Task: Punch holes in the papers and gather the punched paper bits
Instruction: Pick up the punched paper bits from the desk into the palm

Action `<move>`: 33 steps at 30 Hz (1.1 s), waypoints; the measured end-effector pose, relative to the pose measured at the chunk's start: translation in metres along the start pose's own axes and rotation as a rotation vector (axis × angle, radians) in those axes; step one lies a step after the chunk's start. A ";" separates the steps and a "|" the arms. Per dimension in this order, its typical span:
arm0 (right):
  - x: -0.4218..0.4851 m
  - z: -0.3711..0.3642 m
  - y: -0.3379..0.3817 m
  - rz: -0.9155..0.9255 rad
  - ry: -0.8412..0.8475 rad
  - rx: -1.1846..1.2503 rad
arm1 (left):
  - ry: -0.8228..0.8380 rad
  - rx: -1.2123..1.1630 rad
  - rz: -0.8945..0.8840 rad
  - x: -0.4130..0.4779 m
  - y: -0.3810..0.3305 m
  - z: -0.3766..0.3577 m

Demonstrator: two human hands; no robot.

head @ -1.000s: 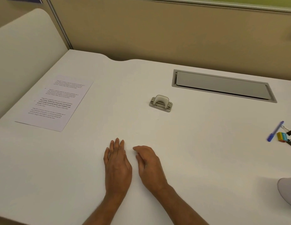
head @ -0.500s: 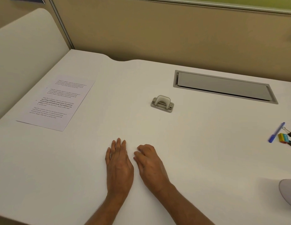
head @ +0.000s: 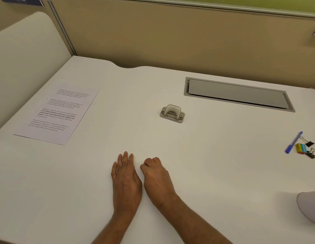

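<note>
Both my hands rest on the white desk [head: 214, 164], side by side near its front edge. My left hand [head: 126, 180] lies flat, palm down, fingers straight and close together, holding nothing. My right hand [head: 157, 176] sits just beside it — fingers curled under into a loose fist, knuckles up, thumb tucked toward the left hand. I cannot tell whether anything is inside the curl.

The hole punch [head: 172, 113] stands ahead of me, well apart from both hands, a little right of the right hand's line. It is a small grey two-hole type, lever up, nothing fed into it.

The printed paper [head: 56, 113] lies flat at the far left of the desk, forward and left of my left hand, well apart from it. It is turned at an angle, its near corner pointing toward me. Several paragraphs of text show; too small to read. Whether it is one sheet or a few stacked, I cannot tell.

Off to the right edge — a blue pen [head: 293, 142], with black binder clips [head: 309, 143] and a small yellow and blue item [head: 301, 148] just beside it, all far from my right hand. A grey cable-tray flap [head: 237, 94] is set into the desk behind the punch. A pale rounded object [head: 309, 206] is cut off at the right edge.
</note>
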State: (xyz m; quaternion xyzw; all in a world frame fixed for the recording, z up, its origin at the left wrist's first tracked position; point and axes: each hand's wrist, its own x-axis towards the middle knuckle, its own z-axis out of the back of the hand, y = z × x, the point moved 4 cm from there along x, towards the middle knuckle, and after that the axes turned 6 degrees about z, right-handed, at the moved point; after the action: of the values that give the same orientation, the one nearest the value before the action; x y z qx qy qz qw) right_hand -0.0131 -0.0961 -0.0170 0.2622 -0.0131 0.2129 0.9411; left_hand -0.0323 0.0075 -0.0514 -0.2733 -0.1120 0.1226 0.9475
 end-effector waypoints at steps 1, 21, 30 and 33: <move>0.001 -0.001 0.000 -0.007 0.013 -0.025 | 0.001 -0.007 0.000 0.000 0.000 0.000; 0.011 -0.006 -0.005 0.010 0.040 -0.123 | 0.017 -0.015 0.014 0.000 -0.004 0.003; 0.005 0.017 -0.033 -0.174 -0.222 0.179 | -0.029 0.079 -0.015 -0.001 -0.002 0.001; -0.008 0.025 -0.057 -0.586 -0.357 0.695 | -0.040 0.127 -0.024 0.000 -0.001 0.000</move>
State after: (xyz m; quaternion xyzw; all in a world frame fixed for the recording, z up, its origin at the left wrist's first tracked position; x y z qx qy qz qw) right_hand 0.0049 -0.1557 -0.0246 0.5860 -0.0283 -0.1174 0.8013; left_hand -0.0317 0.0067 -0.0511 -0.2087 -0.1262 0.1237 0.9619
